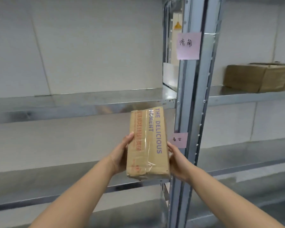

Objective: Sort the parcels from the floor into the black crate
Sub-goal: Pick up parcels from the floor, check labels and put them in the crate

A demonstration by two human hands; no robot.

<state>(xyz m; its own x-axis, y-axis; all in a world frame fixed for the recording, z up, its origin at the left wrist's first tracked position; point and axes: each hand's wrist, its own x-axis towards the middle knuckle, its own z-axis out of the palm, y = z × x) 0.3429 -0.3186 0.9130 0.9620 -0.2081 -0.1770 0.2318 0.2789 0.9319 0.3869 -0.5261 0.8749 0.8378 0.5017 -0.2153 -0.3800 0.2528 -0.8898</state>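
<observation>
Midway: parcel in both hands, no crate in sight

Plainly this is the carrying step. The parcel (148, 143) is off the floor, held in the air before the metal shelving (192, 96). The left hand (122, 155) and right hand (176, 162) clamp its two long sides, thumbs on top. It is a slim brown carton, creased, taped down the middle, printed "THE DELICIOUS". The black crate is out of view, so the next move, I judge, calls for turning to find it.
</observation>
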